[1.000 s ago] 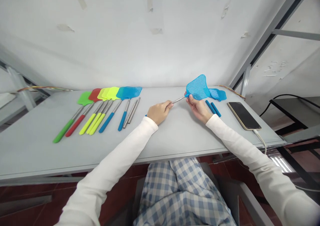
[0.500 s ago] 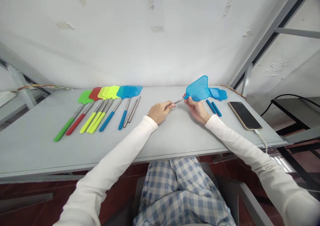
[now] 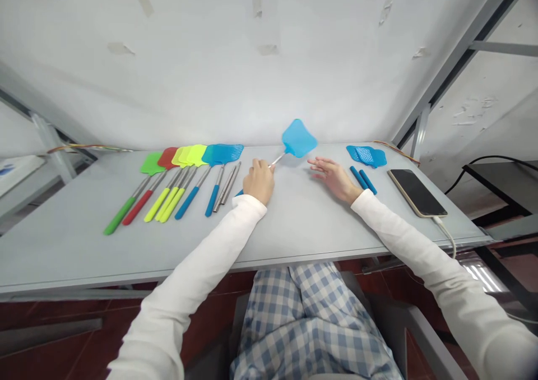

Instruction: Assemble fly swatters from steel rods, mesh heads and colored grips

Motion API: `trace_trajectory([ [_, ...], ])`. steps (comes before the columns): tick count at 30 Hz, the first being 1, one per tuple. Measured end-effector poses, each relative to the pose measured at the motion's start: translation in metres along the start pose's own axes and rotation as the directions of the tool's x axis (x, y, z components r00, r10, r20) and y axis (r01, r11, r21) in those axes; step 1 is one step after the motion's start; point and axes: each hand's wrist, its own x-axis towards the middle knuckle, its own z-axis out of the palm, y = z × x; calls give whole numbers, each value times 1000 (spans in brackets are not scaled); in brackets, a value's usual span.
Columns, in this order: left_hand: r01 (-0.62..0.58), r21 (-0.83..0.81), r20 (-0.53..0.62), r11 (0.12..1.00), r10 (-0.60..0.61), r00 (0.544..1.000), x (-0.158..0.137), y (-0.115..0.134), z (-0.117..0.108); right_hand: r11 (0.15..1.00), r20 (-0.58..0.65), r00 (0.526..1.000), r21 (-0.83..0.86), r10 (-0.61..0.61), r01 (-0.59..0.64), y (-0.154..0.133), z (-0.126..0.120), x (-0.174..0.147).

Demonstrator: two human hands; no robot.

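Note:
My left hand [image 3: 259, 182] is closed round the metal rod of a blue fly swatter [image 3: 299, 138]. The swatter's head points up and right, and a bit of its blue handle shows past the wrist. To the right, my right hand [image 3: 333, 179] hovers with fingers stretched, holding nothing, apart from the swatter head. Two blue handle grips [image 3: 363, 180] lie beside that hand. Behind them are several loose blue swatter heads [image 3: 366, 156], overlapping. Left of my left hand lie bare metal rods [image 3: 227, 187].
Finished-looking swatters lie in a row at left: a green one [image 3: 120, 214], a red one [image 3: 138, 207], yellow ones [image 3: 171, 203] and blue ones [image 3: 187, 202]. A phone [image 3: 416, 193] with a white cable lies at right on the grey table [image 3: 294, 234]. A wall stands behind.
The right hand has let go of the swatter head and opened. My left hand has drawn the swatter to the left, and its head has moved left, away from the loose heads.

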Motion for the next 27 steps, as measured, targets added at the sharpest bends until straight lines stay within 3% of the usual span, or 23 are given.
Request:
trace_trajectory([
  [6, 244, -14, -87, 970, -244, 966, 17, -35, 2, 999, -27, 999, -21, 45, -46, 6, -7, 4],
  [12, 389, -22, -15, 921, -389, 921, 23, -48, 2, 997, -16, 999, -61, 43, -44, 8, -8, 5],
  [16, 369, 10, 35, 929, -369, 929, 22, -47, -2, 996, -17, 999, -79, 47, -48, 7, -7, 4],
  [21, 263, -8, 62, 965, -262, 963, 18, -38, -6, 986, 11, 998, -155, 56, -54, 5, -4, 3],
  [25, 154, -218, 53, 964, -146, 988, 16, -27, 0, 960, 67, 997, -280, 22, -3, 7, -5, 3],
  [27, 108, -379, 41, 919, -99, 994, 16, -23, 6, 906, 121, 992, -418, -25, 74, 10, -5, 1],
])
